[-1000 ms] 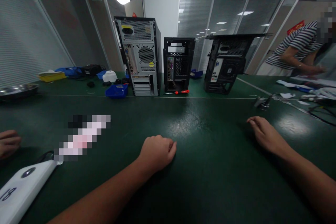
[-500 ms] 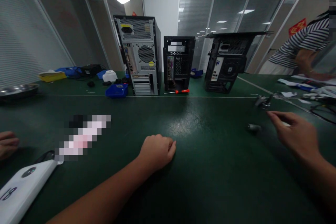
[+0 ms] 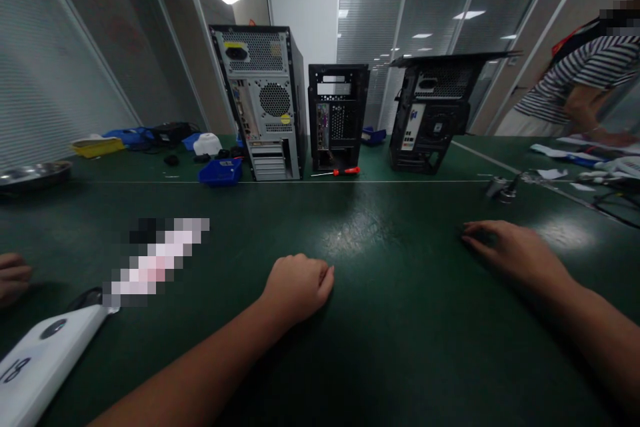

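Observation:
My left hand [image 3: 299,288] rests on the green table [image 3: 380,320] as a loose fist, with nothing visible in it. To the right, my right hand [image 3: 513,255] is low over the table, thumb and fingers curled together at their tips. Whatever the fingertips hold, if anything, is hidden or too dark to make out. The small metal cylinder seen earlier at this spot is not visible now. Just beyond this hand stand small metal parts [image 3: 501,191]. A red-handled screwdriver [image 3: 345,171] lies farther off, in front of the middle computer case.
Three computer cases stand at the back: a tall grey one [image 3: 273,100], a black one [image 3: 340,117] and a black one with an open panel [image 3: 427,120]. Blue tray [image 3: 220,172], metal bowl [image 3: 33,175] and white device [image 3: 55,353] are left. Another person's hand [image 3: 14,279] shows; someone [image 3: 590,87] stands right.
My right hand has moved left and come down over where the small metal cylinder lay; the cylinder is no longer visible. My left hand stays in place.

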The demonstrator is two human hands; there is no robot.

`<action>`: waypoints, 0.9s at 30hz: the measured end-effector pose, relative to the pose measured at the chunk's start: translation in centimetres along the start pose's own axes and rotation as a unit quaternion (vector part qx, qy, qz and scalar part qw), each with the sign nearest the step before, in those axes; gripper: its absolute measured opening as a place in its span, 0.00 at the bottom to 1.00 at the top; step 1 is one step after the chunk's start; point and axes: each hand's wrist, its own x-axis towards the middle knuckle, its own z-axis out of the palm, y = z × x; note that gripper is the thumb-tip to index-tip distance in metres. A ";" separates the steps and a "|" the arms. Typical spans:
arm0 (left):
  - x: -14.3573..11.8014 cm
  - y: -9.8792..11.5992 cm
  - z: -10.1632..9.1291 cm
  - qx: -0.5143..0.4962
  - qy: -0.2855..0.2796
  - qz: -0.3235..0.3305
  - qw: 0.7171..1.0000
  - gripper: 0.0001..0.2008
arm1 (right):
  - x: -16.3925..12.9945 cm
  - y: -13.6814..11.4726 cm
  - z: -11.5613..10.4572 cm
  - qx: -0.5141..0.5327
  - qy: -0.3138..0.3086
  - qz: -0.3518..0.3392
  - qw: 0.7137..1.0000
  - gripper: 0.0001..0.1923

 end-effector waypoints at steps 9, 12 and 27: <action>-0.2 0.0 0.0 0.000 0.006 0.003 1.000 0.25 | -0.3 0.2 -0.4 0.019 0.064 0.142 0.988 0.21; -0.2 0.0 -0.1 -0.004 0.005 0.006 1.000 0.25 | -0.7 0.8 -0.6 0.061 0.123 0.258 0.956 0.24; -0.1 0.0 -0.3 -0.011 -0.010 -0.004 1.000 0.26 | -1.0 2.6 -0.1 0.025 0.182 0.239 0.953 0.26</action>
